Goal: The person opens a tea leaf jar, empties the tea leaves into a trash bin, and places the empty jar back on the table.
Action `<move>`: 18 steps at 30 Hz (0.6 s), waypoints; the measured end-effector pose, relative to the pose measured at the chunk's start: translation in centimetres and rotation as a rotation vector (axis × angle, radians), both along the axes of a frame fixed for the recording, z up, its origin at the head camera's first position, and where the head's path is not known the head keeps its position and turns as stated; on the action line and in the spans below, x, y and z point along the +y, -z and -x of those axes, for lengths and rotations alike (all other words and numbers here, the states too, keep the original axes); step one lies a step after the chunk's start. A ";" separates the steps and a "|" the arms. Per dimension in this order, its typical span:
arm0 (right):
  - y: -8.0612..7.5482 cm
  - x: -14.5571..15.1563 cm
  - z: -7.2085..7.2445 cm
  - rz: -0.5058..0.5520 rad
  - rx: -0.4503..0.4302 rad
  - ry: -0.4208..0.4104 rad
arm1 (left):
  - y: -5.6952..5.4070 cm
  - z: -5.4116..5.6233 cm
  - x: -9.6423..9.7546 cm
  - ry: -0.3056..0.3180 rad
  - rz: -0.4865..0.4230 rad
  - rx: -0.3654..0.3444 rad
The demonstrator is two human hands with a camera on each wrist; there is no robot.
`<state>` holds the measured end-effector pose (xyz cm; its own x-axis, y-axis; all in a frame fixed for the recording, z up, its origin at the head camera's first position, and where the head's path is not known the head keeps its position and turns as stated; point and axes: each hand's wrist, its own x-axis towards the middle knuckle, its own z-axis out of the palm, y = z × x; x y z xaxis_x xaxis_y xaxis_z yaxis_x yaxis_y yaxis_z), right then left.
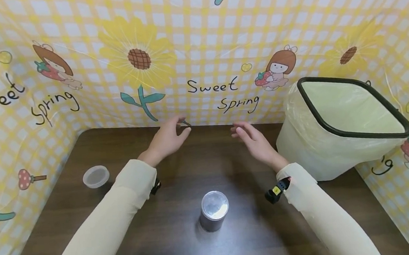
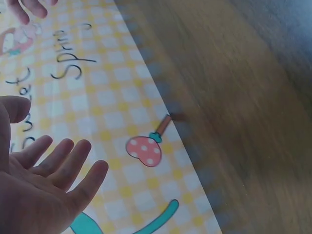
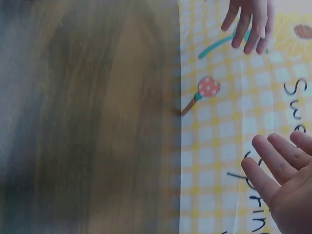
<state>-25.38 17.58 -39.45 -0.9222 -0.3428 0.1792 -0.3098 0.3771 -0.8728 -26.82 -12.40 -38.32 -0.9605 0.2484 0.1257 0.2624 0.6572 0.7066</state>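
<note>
Over the back of the dark wooden table, my left hand (image 1: pixel 168 137) hovers with its fingers loosely spread, holding nothing. My right hand (image 1: pixel 255 139) is held across from it, palm turned inward, also holding nothing. The left wrist view shows relaxed, slightly bent fingers on the left hand (image 2: pixel 53 180); the right wrist view shows the same of the right hand (image 3: pixel 287 180). Nearer to me, between the forearms, a cylindrical canister (image 1: pixel 212 213) with a shiny top stands upright. Left of my left forearm is a small round container (image 1: pixel 96 177) with a translucent top, its lower part in shadow.
A whitish bin (image 1: pixel 310 146) with a black rim and a plastic liner stands at the right, close to my right forearm. A yellow checked sheet (image 1: pixel 196 42) with printed flowers and words encloses the table (image 1: pixel 170 237) at the back and both sides.
</note>
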 end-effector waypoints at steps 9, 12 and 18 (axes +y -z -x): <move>0.2 -0.6 -2.7 0.088 0.026 -0.072 | 0.9 -3.0 -0.1 0.032 -0.042 0.066; 0.2 -0.6 -3.6 0.110 0.043 -0.101 | 1.2 -4.0 -0.3 0.047 -0.050 0.081; 0.5 -0.8 -5.4 0.167 0.049 -0.148 | 1.4 -5.9 -1.1 0.061 -0.119 0.086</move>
